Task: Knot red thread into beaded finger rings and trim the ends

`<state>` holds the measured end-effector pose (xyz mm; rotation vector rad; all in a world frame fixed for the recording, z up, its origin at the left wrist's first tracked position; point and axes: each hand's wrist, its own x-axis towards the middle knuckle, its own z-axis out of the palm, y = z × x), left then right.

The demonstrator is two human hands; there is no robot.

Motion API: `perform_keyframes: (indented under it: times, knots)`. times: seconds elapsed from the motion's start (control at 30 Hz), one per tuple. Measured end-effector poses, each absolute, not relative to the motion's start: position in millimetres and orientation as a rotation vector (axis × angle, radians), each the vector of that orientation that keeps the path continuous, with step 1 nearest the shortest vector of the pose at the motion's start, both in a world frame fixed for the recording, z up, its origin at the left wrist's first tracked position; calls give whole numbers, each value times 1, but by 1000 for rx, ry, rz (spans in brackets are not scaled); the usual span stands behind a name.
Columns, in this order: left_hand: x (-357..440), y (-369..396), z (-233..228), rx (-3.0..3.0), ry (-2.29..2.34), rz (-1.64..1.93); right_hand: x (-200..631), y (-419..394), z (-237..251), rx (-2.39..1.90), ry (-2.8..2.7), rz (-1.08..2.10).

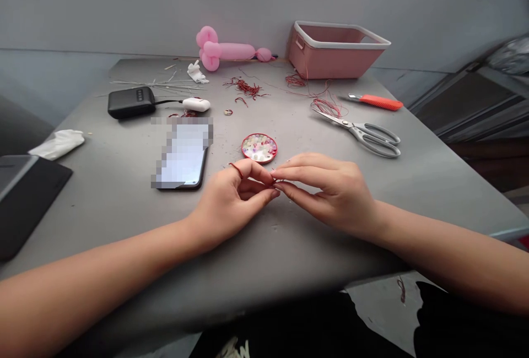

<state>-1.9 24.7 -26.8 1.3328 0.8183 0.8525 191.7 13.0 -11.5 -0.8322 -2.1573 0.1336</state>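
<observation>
My left hand (231, 198) pinches a thin dark red cord (279, 181) between thumb and forefinger, with part of the cord looped over the base of the forefinger. Meeting it fingertip to fingertip, my right hand (330, 190) is pinched on the same cord. Most of the cord between the fingers is hidden. Just beyond the hands lies a small round red-rimmed dish (276, 154) of pale and pink beads (258, 146). To the left of my left hand rests a phone (182, 154), its lit screen blurred out.
Scissors (367, 135) and an orange-handled craft knife (378, 102) lie to the right, near loose red thread (326, 107). Behind stand a pink basket (334, 60) and a pink twisted balloon (231, 50). A black power bank (131, 102), white earbud case (196, 104) and tissue (60, 144) sit left.
</observation>
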Motion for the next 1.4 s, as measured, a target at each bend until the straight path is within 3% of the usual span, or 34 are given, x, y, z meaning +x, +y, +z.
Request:
perform_keyframes:
  times: [0.33, 0.67, 0.97, 1.4]
  knots:
    - [0, 24, -22, 1248, 818, 903, 193, 16, -14, -928, -2028, 171]
    - [-2, 23, -17, 1642, 933, 815, 189, 15, -14, -811, -2028, 83]
    - [-2, 21, -18, 1737, 896, 955, 189, 14, -6, -920, -2044, 77]
    - [-3, 19, -19, 1882, 892, 913, 187, 4, -4, -1221, -1866, 610]
